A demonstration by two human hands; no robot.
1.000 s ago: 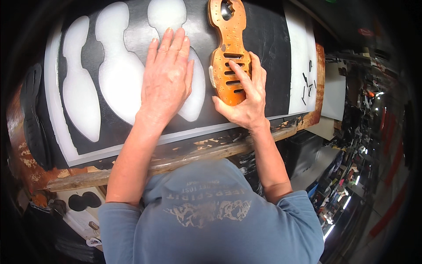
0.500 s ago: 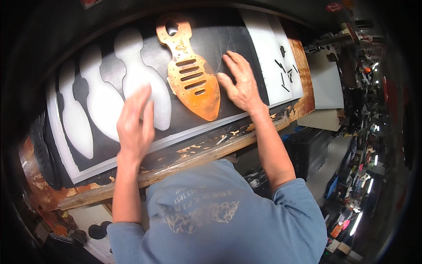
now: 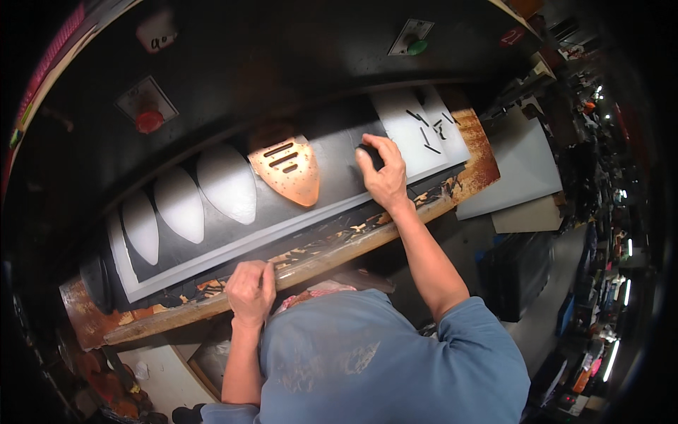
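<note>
My left hand (image 3: pixel 251 288) is curled closed by the wooden front rail (image 3: pixel 311 263); the inside of its fingers is hidden. On the black sheet (image 3: pixel 335 166) my right hand (image 3: pixel 386 173) rests with thumb and fingers curved but apart, and I see nothing clearly held. To the left of it lies an orange, pointed cutting die (image 3: pixel 286 173) with slots and small holes. Further left, white pointed cut-out shapes (image 3: pixel 227 185) show in the black sheet. The far ends of the die and the cut-outs are hidden under a dark machine head (image 3: pixel 282 53).
The machine head carries a red button (image 3: pixel 149 121) and a green button (image 3: pixel 417 46). Several thin black scraps (image 3: pixel 426 134) lie on the white board (image 3: pixel 395 116) at right. Pale sheets (image 3: pixel 512 166) stand beyond the bench's right end. Black offcuts litter the strip behind the rail.
My left hand has dropped from above the cut-outs to the wooden rail and curled closed. My right hand stays right of the die. The view has shifted, bringing the machine head's buttons into sight.
</note>
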